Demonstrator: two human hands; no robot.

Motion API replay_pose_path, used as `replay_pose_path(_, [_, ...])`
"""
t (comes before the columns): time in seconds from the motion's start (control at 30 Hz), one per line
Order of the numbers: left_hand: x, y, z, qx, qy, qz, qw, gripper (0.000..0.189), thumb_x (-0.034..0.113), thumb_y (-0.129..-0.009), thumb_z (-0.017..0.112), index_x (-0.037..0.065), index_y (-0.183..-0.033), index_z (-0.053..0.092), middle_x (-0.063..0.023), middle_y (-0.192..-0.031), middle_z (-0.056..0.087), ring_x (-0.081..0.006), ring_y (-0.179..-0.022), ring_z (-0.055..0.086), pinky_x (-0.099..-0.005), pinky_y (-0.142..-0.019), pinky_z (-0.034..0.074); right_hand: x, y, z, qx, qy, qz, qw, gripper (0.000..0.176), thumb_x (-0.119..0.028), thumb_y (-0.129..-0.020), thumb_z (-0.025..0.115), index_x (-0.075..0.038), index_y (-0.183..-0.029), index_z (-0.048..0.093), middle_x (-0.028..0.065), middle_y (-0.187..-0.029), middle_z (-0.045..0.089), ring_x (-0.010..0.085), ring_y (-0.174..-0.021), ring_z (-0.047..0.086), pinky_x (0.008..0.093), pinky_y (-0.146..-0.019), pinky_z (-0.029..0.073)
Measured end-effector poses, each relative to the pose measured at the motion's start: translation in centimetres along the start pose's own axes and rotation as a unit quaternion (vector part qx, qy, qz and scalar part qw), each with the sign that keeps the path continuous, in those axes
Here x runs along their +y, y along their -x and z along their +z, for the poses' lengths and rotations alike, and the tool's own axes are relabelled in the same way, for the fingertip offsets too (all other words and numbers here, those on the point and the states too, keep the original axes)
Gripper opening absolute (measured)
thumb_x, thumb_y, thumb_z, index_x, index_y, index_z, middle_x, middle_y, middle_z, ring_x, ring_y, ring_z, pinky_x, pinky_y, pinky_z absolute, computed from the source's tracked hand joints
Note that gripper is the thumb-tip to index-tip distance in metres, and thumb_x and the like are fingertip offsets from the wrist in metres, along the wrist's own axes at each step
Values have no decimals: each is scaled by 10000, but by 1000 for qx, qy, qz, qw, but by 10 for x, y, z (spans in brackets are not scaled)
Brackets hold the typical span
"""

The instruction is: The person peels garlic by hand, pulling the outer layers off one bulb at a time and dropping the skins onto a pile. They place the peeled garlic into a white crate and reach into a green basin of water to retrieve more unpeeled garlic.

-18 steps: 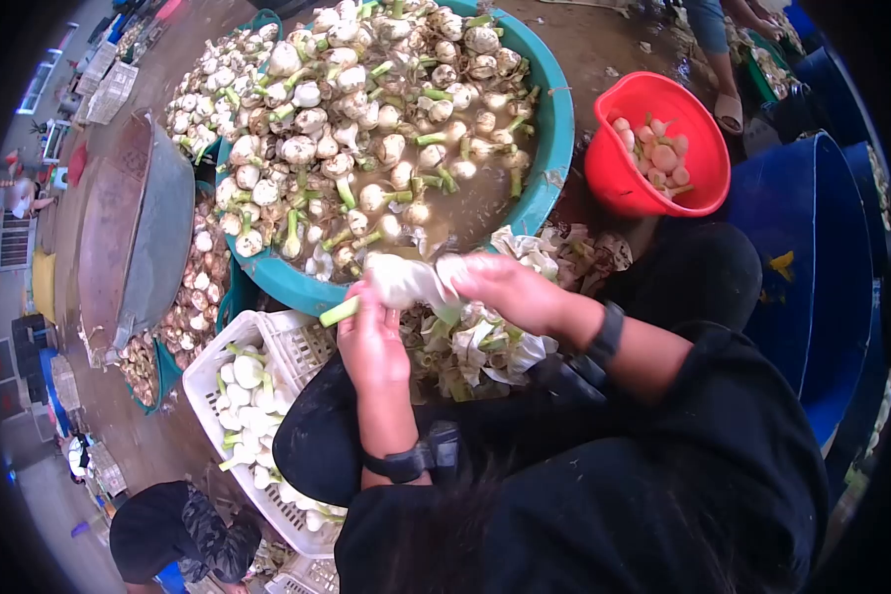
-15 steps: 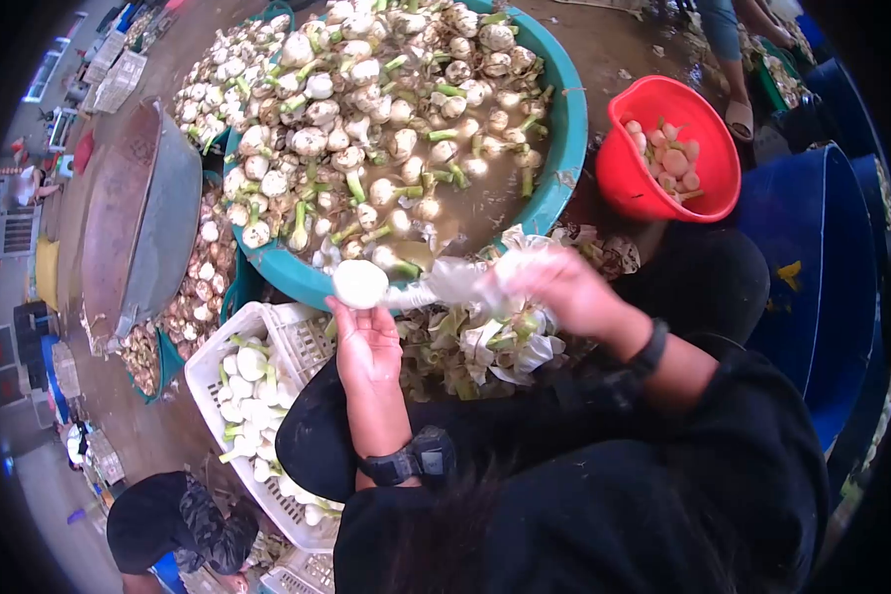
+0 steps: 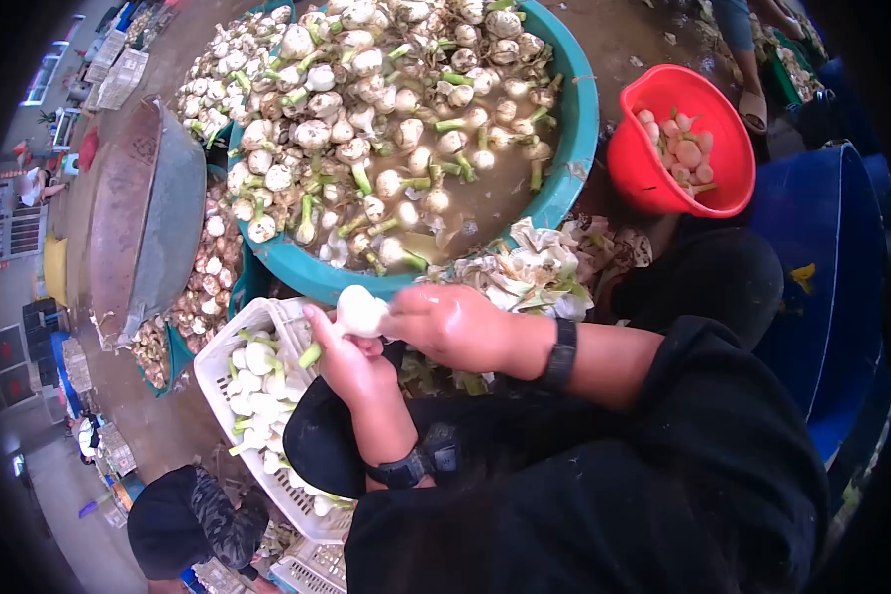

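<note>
A white, smooth garlic bulb sits in my left hand, with its green stem poking out at the lower left past the thumb. My left hand is closed around the stem end. My right hand is closed against the bulb's right side, its fingertips partly hidden and slightly blurred. Beyond both hands, a teal tub holds muddy water and many dirty garlic bulbs. Peeled-off skins lie heaped behind my right hand.
At lower left stands a white plastic crate with clean bulbs. A red bucket holding pale bulbs is at upper right, near blue barrels. A metal basin leans at left. Another person crouches at lower left.
My right hand has moved left to the bulb, and the pale strip of skin stretched from it no longer shows. The bulb has turned, its stem now pointing lower left.
</note>
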State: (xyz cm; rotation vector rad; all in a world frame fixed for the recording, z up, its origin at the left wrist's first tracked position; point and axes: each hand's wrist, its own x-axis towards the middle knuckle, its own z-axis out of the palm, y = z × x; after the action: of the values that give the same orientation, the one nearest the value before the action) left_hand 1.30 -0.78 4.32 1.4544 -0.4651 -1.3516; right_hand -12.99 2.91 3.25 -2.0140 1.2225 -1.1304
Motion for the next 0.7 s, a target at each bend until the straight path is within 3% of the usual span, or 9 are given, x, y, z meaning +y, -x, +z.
replay_pose_path(0.1, [16, -2, -11, 8, 40, -18, 999, 412, 486, -853, 476, 82, -908, 537, 13, -661, 544, -33, -439, 405, -174, -361, 279, 15, 15, -4, -281, 66, 82, 954, 201, -144, -759, 560, -63, -940, 589, 112, -872, 552, 286, -817, 584, 384, -671, 490])
replay_pose_path(0.23, [10, 9, 16, 22, 0, 34, 999, 437, 514, -837, 482, 92, -937, 535, 13, -703, 550, -35, -499, 439, -164, -387, 323, -13, -16, 5, 182, -52, 48, 981, 306, -192, -719, 660, -52, -977, 576, 102, -914, 564, 302, -840, 564, 385, -682, 481])
replay_pose_path(0.3, [6, -2, -4, -7, 0, -4, 1000, 470, 534, -827, 480, 87, -964, 534, 1, -675, 542, -50, -462, 433, -169, -368, 328, -4, -19, 8, 143, -110, 63, 982, 308, -128, -705, 640, -57, -999, 579, 95, -905, 564, 294, -849, 565, 387, -697, 476])
replay_pose_path(0.4, [33, -14, -31, 8, 116, -58, 991, 484, 568, -808, 479, 103, -931, 541, 11, -596, 507, -54, -365, 365, -173, -307, 264, 32, 8, 25, -107, 13, 14, 994, 346, -33, -648, 585, -79, -991, 597, 89, -851, 555, 275, -836, 572, 389, -681, 479])
replay_pose_path(0.43, [47, -12, -37, 40, 116, -36, 992, 446, 539, -819, 489, 116, -950, 541, 11, -615, 523, -54, -363, 367, -165, -297, 252, 27, 1, 6, -338, 21, 177, 924, 360, -80, -692, 606, -95, -1051, 590, 106, -918, 578, 294, -871, 571, 376, -720, 481])
replay_pose_path(0.53, [85, -2, -86, 128, 71, 147, 978, 354, 324, -851, 550, 47, -1068, 514, -79, -884, 604, -163, -701, 591, -274, -568, 497, 39, 17, 2, -76, -141, 228, 960, 380, -237, -729, 657, -75, -1064, 583, 148, -1059, 572, 267, -958, 570, 352, -788, 462])
replay_pose_path(0.6, [113, 8, -144, 270, -198, 202, 920, 484, 391, -860, 498, -9, -1131, 467, -105, -828, 588, -213, -641, 569, -298, -553, 471, 83, -2, -13, 214, -263, 356, 871, 398, -288, -721, 672, -44, -1025, 589, 179, -1041, 576, 273, -983, 563, 365, -807, 449])
replay_pose_path(0.63, [135, 36, -134, 370, -473, 136, 788, 526, 456, -857, 450, -7, -1106, 472, -117, -886, 577, -234, -737, 564, -330, -626, 457, 126, -9, -15, 375, -267, 399, 793, 385, -266, -738, 656, -43, -1041, 578, 179, -1013, 587, 265, -981, 565, 363, -810, 448])
replay_pose_path(0.7, [135, 42, -170, 419, -378, 323, 760, 498, 446, -867, 419, 3, -1090, 469, -124, -997, 542, -242, -886, 533, -351, -736, 419, 223, -5, -37, 447, -187, 589, 647, 332, -227, -722, 650, -37, -990, 602, 171, -946, 612, 290, -906, 595, 377, -798, 454])
